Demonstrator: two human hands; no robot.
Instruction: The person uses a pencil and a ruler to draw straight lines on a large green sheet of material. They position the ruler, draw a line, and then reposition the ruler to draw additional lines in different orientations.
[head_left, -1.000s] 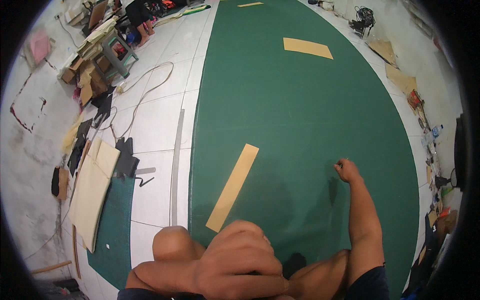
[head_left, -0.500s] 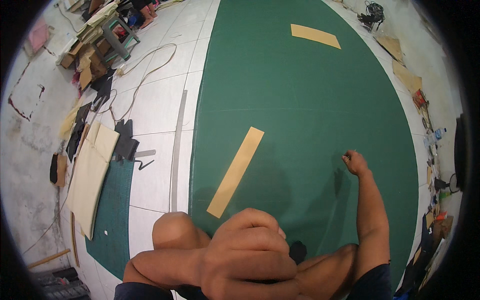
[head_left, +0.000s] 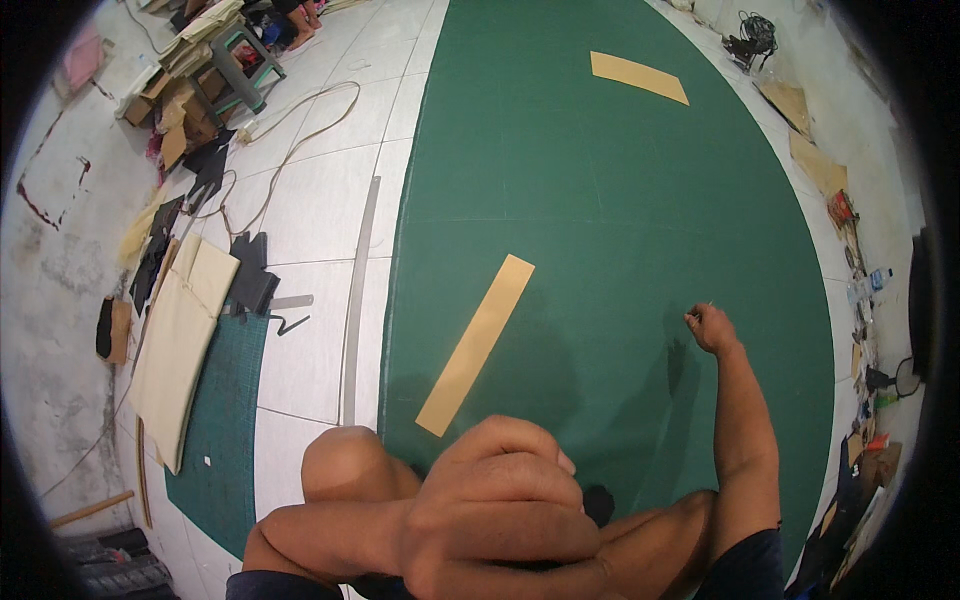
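Note:
A large green sheet [head_left: 620, 240] covers the tiled floor before me, with faint pale lines across it. On its near left part lies a long tan strip [head_left: 475, 345], slanting; a wider tan piece [head_left: 640, 78] lies at the far end. Close to the camera, my left hand [head_left: 500, 510] is curled into a fist, its inner side turned away, so anything in it is hidden. My right hand [head_left: 710, 328] reaches forward over the sheet's right side with fingers pinched. A tiny pale bit shows at the fingertips, too small to name.
Left of the sheet lie a long metal ruler [head_left: 362, 300], a cable [head_left: 300, 140], dark scraps [head_left: 253, 272] and a folded cream bundle [head_left: 185, 350]. A stool [head_left: 243, 65] stands farther off, near another person's legs [head_left: 298, 25]. Along the right wall are a bottle [head_left: 880, 277] and clutter.
The view has shifted very slightly. Both hands keep the same closed shape and almost the same place, and the tan pieces lie as before.

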